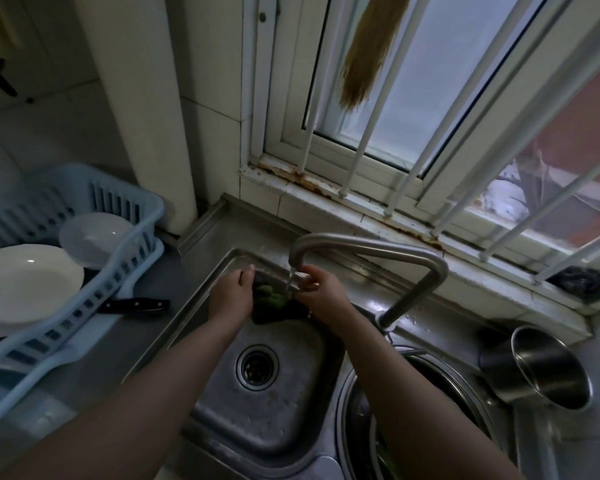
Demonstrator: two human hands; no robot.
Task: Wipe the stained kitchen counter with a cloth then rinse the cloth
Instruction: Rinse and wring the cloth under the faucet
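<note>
Your forearms (174, 368) reach to twelve o'clock, left hand (231, 292) gripping the cloth (271, 299) under the tap (378, 247) for rinsing; right hand (321, 288) hold unclear.

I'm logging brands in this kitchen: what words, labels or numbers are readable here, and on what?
None: no word, number, brand or sign can be read in this view.
The dish rack, plate, knife, pot, tap and cloth show no marking. The picture is dim and slightly blurred, so small print could be missed.
</note>
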